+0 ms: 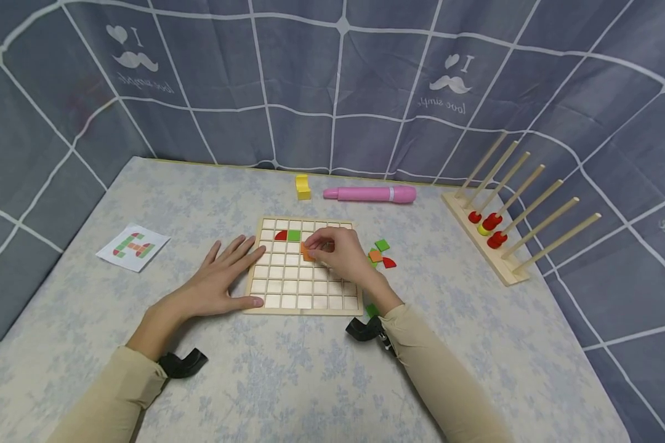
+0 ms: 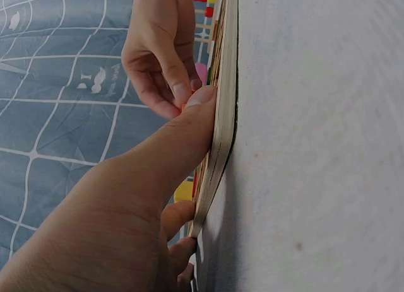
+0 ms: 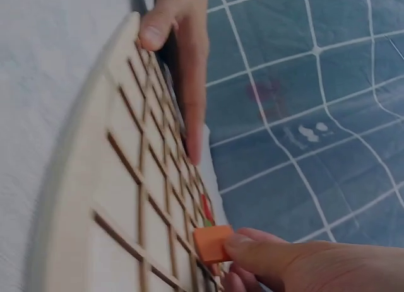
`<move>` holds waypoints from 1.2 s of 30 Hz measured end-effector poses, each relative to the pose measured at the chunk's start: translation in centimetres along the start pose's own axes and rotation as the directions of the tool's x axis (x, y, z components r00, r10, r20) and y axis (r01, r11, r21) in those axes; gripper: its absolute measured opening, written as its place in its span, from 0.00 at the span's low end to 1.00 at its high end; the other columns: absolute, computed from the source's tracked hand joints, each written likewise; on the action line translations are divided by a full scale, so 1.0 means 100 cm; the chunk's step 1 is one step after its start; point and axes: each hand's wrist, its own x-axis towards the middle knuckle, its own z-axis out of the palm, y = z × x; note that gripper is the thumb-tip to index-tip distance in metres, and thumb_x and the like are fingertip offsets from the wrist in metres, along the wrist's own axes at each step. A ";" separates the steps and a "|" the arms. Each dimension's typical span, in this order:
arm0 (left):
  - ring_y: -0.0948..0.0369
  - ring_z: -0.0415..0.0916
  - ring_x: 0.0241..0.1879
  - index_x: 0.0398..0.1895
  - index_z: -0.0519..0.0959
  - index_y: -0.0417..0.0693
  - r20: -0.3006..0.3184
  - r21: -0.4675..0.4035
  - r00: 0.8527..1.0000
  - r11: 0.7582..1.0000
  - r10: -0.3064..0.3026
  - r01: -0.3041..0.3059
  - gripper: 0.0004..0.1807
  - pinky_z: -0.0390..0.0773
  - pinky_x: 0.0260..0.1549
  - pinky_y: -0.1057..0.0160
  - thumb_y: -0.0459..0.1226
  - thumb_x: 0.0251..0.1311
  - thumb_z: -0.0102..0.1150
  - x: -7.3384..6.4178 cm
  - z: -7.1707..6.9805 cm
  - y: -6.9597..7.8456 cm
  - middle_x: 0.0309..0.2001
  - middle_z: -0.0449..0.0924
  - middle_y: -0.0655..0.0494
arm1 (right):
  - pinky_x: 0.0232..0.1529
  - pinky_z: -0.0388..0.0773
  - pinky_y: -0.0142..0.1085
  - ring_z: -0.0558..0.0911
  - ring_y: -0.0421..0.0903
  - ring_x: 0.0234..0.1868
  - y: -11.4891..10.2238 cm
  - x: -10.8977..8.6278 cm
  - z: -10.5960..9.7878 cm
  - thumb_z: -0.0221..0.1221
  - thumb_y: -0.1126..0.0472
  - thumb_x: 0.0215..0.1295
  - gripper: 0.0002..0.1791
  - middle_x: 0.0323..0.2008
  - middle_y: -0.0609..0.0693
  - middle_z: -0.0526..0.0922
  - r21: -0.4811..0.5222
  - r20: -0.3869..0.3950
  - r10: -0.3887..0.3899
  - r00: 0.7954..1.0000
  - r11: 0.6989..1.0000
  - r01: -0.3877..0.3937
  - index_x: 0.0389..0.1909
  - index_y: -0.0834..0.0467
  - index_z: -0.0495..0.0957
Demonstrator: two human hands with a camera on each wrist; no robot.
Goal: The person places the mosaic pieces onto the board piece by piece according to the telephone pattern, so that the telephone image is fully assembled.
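Observation:
A wooden grid board (image 1: 305, 311) lies on the table between the two hands. My right hand (image 1: 340, 251) pinches an orange square tile (image 3: 213, 243) between thumb and fingers, close over the upper middle of the grid. Just left of it, a red quarter-round tile (image 1: 281, 235) and a green square tile (image 1: 294, 235) sit side by side in the second row of cells. My left hand (image 1: 221, 283) rests on the board's left edge with its fingers spread, the thumb lying over the near left corner. In the head view, the right fingers partly cover the orange tile.
Loose green, orange and red tiles (image 1: 389, 263) lie right of the board, with another green tile (image 1: 372, 310) beside my right wrist. Behind stand a yellow block (image 1: 302, 187) and a pink pen-shaped object (image 1: 366, 194). A pegged bead rack (image 1: 510, 275) is at right, a pattern card (image 1: 133, 247) at left.

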 end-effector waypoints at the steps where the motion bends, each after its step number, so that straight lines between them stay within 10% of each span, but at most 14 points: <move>1: 0.39 0.38 0.85 0.86 0.54 0.51 0.001 -0.001 1.000 1.000 -0.001 0.001 0.57 0.33 0.78 0.29 0.63 0.61 0.69 0.000 0.000 0.000 0.86 0.45 0.41 | 0.41 0.85 0.32 0.86 0.41 0.38 0.000 -0.001 0.003 0.70 0.66 0.68 0.06 0.38 0.49 0.90 -0.003 -0.010 -0.002 1.000 1.000 0.002 0.44 0.58 0.90; 15: 0.41 0.36 0.85 0.87 0.53 0.52 0.015 -0.002 1.000 1.000 -0.022 0.022 0.57 0.32 0.78 0.30 0.63 0.61 0.69 -0.001 0.000 -0.001 0.86 0.44 0.42 | 0.41 0.83 0.33 0.85 0.42 0.39 -0.009 -0.011 0.017 0.70 0.65 0.69 0.04 0.42 0.49 0.88 -0.249 -0.012 -0.066 0.998 0.967 0.061 0.42 0.57 0.91; 36: 0.40 0.37 0.85 0.87 0.53 0.53 0.018 0.002 1.000 1.000 -0.015 0.014 0.57 0.32 0.79 0.30 0.63 0.61 0.69 0.000 -0.003 0.000 0.86 0.44 0.42 | 0.47 0.82 0.38 0.84 0.46 0.52 -0.010 -0.022 0.008 0.66 0.63 0.73 0.13 0.52 0.49 0.85 -0.314 0.141 -0.138 0.980 0.933 0.176 0.55 0.54 0.89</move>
